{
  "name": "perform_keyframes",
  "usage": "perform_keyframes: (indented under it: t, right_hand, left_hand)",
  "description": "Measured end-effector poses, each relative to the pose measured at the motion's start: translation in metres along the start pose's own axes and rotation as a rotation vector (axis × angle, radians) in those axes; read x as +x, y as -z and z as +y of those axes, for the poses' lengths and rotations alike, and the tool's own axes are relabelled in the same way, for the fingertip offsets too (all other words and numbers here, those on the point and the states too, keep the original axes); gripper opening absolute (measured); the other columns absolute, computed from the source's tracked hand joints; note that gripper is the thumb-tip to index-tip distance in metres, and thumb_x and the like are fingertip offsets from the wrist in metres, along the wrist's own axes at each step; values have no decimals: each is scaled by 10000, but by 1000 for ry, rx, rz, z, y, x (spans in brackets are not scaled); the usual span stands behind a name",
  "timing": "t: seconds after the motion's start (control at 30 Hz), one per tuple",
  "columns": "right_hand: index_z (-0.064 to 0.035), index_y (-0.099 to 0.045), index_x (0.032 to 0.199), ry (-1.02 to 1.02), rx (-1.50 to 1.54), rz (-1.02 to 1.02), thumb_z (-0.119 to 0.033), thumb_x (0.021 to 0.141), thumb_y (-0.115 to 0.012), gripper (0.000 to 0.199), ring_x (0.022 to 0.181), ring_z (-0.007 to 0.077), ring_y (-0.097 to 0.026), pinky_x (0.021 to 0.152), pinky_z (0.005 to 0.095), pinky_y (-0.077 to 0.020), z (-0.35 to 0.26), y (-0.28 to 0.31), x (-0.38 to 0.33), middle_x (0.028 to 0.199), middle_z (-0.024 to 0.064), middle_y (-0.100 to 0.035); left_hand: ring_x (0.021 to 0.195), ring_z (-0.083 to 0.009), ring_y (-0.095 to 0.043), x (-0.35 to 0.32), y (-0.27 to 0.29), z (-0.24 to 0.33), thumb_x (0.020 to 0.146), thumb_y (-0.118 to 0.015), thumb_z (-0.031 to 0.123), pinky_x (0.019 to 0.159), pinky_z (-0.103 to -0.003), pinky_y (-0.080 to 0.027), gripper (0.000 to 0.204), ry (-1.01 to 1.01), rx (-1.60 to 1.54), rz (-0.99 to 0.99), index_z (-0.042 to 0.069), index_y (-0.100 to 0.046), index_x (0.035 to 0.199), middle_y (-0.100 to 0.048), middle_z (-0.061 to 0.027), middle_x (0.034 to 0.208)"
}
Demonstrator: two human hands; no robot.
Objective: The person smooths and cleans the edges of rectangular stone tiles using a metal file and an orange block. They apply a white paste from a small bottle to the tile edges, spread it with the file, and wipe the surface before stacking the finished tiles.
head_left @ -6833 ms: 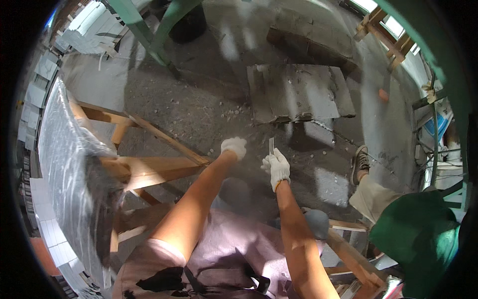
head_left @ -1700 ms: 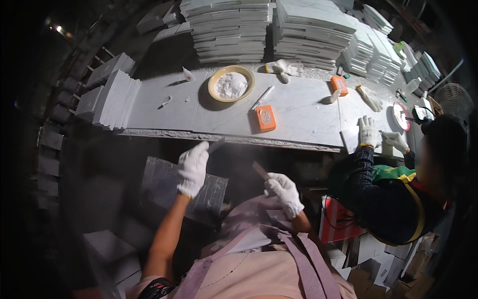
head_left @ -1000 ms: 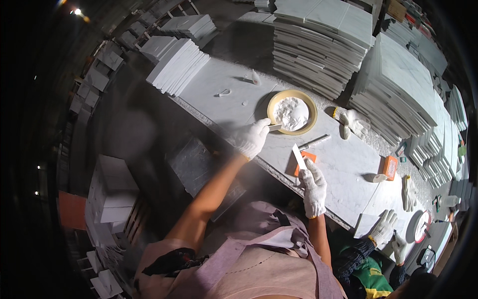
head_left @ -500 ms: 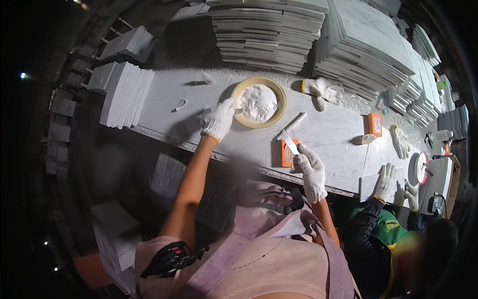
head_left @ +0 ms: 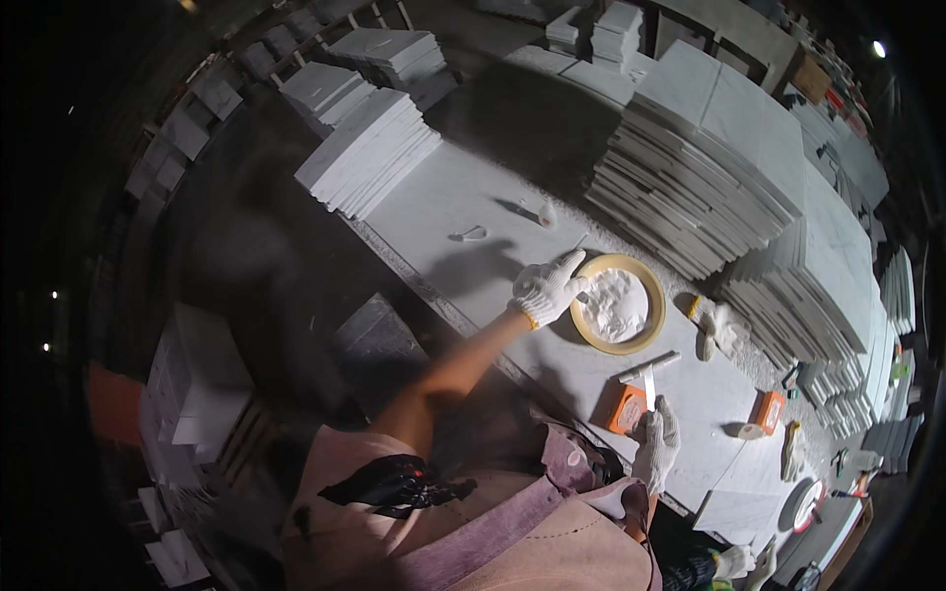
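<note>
Nearest the person, the gloved right hand (head_left: 658,445) is closed around a small flat blade (head_left: 649,385) that points up toward the yellow bowl (head_left: 589,333), with an orange block (head_left: 627,409) touching the hand just on the near side of that bowl. Farther along the pale stone table (head_left: 463,197), the gloved left hand (head_left: 548,289) rests on the bowl's rim, fingers spread and open, gripping nothing, right beside the white powder (head_left: 616,303) heaped inside. A crumpled glove (head_left: 719,325) lies just right of the bowl. Beyond the bowl rise tall stacks of white tiles (head_left: 709,177), with a smaller stack (head_left: 367,148) well off to its far left.
</note>
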State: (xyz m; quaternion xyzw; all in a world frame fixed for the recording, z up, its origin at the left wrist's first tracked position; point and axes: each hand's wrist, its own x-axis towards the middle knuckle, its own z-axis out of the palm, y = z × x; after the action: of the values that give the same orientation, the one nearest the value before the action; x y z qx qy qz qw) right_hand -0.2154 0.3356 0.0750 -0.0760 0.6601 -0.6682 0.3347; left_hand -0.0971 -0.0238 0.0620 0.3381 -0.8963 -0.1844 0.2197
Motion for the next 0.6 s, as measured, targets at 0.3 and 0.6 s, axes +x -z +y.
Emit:
perform_keyframes:
  t: [0.3, 0.6]
  right_hand:
    - [15, -569, 1468, -48, -118, -94, -183, 1070, -632, 449, 727, 136, -663, 651, 313, -632, -4, 19, -3, 940, 36, -663]
    - [23, -635, 1397, -99, -49, 60, -177, 1037, -673, 414, 690, 103, -591, 612, 259, -526, -10, 19, -13, 853, 2, -620]
  left_hand:
    - [962, -351, -675, -24, 110, -59, 976, -673, 351, 816, -506, -546, 505, 72, 242, 136, 139, -580, 1425, -705, -136, 1106]
    - [1548, -375, -329, -2, 304, -296, 962, -604, 591, 1274, -519, -243, 827, 464, 934, 258, 219, -335, 1649, -357, -129, 1694]
